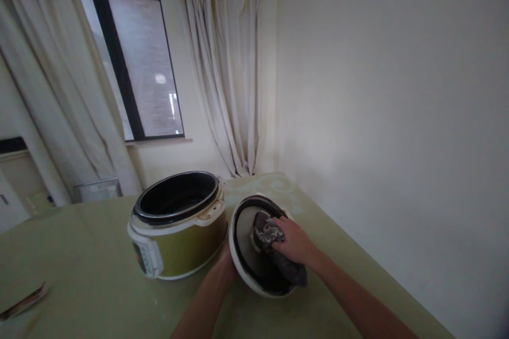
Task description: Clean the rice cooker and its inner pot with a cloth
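Here, the lid (243,222) tilts just right of the cooker (191,249), a dark cloth (289,269) against its inner face, clamped in the fingers of the right hand (293,241). The left hand (228,264) is at the lid's left edge; its fingers are hidden, so I cannot tell their grip. The cooker stands on the green tabletop (91,275).

a dark-framed rectangular glass window (143,63) stands upper left, between a long cream fabric curtain (51,74) and, at upper centre, a gathered cream fabric curtain (228,63). an off-white wall (397,90) fills the right. a thin reddish item (24,302) lies lower left on the pale green tabletop (95,291).
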Demonstrator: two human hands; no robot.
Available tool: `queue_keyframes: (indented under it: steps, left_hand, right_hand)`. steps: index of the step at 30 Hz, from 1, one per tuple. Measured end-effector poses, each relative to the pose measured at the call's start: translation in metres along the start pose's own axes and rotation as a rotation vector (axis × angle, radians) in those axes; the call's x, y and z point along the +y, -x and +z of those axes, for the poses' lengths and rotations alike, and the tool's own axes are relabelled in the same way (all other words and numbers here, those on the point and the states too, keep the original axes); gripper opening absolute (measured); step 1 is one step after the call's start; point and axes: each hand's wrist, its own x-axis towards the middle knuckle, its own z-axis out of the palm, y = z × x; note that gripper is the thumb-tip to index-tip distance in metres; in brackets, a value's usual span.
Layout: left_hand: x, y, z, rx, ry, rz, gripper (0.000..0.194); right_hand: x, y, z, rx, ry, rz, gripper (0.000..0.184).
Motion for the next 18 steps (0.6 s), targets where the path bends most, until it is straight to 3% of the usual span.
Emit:
queue_keyframes:
  steps: [2, 4, 7, 10, 12, 15, 18]
  left_hand:
    - [0.008, 0.015, -0.001, -0.006, 0.08, -0.12, 0.084]
    - [0.013, 0.033, -0.002, 0.053, 0.07, -0.107, 0.086]
    - [0.01, 0.058, -0.007, 0.212, -0.209, 0.144, 0.076]
    - [0.003, 0.067, -0.015, 0.23, -0.496, 0.371, 0.073]
    - [-0.002, 0.062, -0.022, 0.228, -0.562, 0.41, 0.065]
    - [-0.006, 0.05, -0.032, 0.264, -0.571, 0.421, 0.061]
    - [-0.009, 0.047, -0.039, 0.229, -0.552, 0.429, 0.059]
  right_hand:
    - [-0.003, 0.002, 0.0, 0.009, 0.033, 0.016, 0.067]
    - [-0.007, 0.004, 0.001, 0.04, 0.047, 0.021, 0.065]
    - [-0.013, 0.008, 0.005, 0.122, 0.06, 0.064, 0.064]
    - [-0.024, 0.019, 0.013, 0.134, -0.006, 0.089, 0.064]
    - [-0.035, 0.03, 0.023, 0.083, -0.119, -0.01, 0.067]
    - [-0.055, 0.042, 0.038, -0.025, -0.231, -0.277, 0.07]
    - [-0.07, 0.03, 0.038, -0.06, -0.089, -0.47, 0.065]
